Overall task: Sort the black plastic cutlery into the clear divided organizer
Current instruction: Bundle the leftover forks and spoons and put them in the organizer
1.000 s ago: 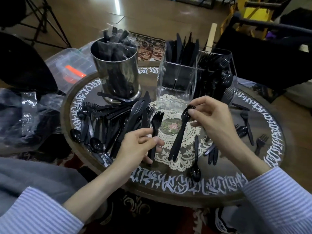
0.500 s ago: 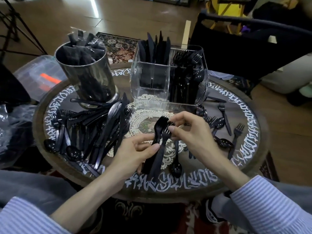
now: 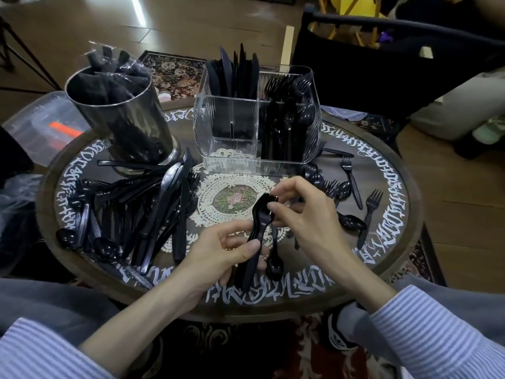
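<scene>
Holding stacked forks [image 3: 259,222] near the table's [image 3: 404,214] front edge, the left hand [image 3: 218,255] clamps their handles. The right hand [image 3: 303,214] pinches the heads. Light, stiff and slippery, I judge; handles grip best.

Cutlery pile [image 3: 142,214] crowds left; doily [image 3: 232,201] before organizer [image 3: 257,127] open.

The handles of the stacked black plastic forks [image 3: 259,222] vanish behind the left hand [image 3: 216,258], so their count cannot be told; the black plastic spoons and forks in the clear divided plastic organizer [image 3: 257,119] merge into one dark mass; the wrapped contents of the shiny metal cylinder [image 3: 120,119] are unreadable; the translucent plastic storage bin [image 3: 41,124] is partly hidden by that cylinder
</scene>
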